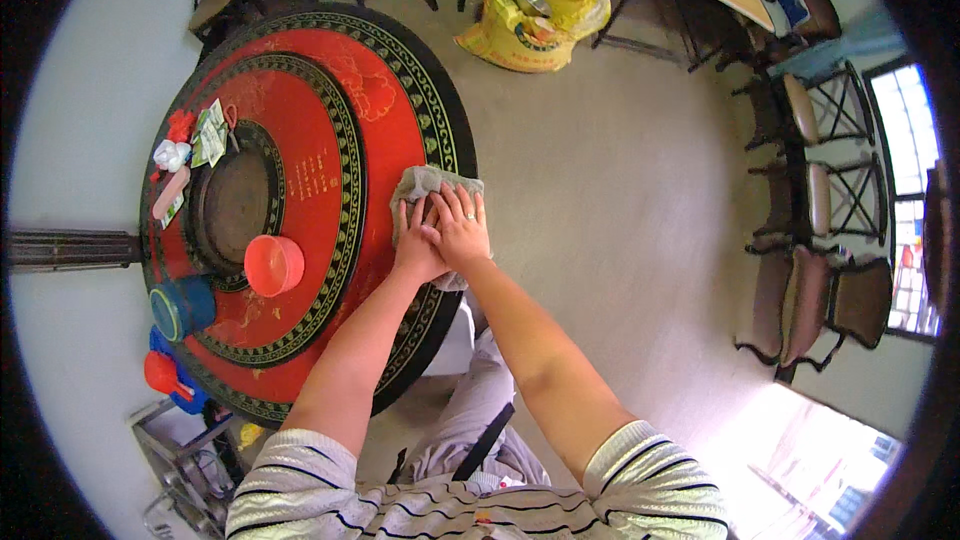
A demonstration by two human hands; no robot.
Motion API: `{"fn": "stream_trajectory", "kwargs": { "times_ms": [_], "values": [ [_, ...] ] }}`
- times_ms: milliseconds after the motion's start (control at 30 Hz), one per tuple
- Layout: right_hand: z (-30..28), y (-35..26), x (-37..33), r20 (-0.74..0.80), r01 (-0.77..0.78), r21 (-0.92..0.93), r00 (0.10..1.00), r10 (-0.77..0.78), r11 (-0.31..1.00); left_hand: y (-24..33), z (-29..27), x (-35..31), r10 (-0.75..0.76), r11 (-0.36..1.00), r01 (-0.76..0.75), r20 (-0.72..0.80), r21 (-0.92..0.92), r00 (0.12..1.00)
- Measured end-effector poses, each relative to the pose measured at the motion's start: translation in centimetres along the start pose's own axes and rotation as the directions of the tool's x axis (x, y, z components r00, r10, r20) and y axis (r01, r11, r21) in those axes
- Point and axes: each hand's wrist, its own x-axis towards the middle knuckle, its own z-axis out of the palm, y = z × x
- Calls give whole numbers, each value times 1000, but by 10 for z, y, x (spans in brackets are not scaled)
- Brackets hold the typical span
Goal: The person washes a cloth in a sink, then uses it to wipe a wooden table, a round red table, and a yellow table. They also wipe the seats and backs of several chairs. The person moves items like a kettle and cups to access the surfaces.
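A grey cloth [412, 183] lies over the black patterned rim of the round red table [395, 105]. Both hands press on it side by side, palms down. My left hand [420, 246] has its fingers stretched out, partly tucked beside the other hand. My right hand [461, 229] overlaps it at the thumb, its fingers spread flat over the cloth. Neither hand wraps round the fabric. Part of the cloth hangs past the table's outer edge below my wrists.
On the raised turntable stand a pink-red cup [274, 265], a blue-green container [183, 307], red-handled scissors [232, 117] and small packets [210, 134]. A yellow sack [540, 23] sits on the floor ahead. Chairs [808, 198] line the right wall.
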Motion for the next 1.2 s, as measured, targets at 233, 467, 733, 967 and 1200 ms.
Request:
{"fn": "stream_trajectory", "kwargs": {
  "times_ms": [233, 467, 733, 967, 1200],
  "values": [
    [-10, 53, 96, 27, 160, 10, 987, -161, 987, -10, 0, 91, -120, 985, 96, -170, -144, 978],
    [-16, 88, 167, 245, 282, 112, 921, -302, 953, -10, -12, 152, -305, 945, 294, -62, -146, 950],
    [-2, 218, 304, 356, -98, 389, 933, -51, 916, 1, -11, 335, -221, 972, 220, -9, -81, 975],
    [-119, 395, 352, 229, -464, 562, 883, 410, 685, 104, 12, 485, -165, 687, 98, -23, -720, 986],
    [-265, 655, 413, 120, -524, 577, 813, 570, 626, 260, -164, 723, 229, 548, -237, -129, -802, 965]
  ]
}}
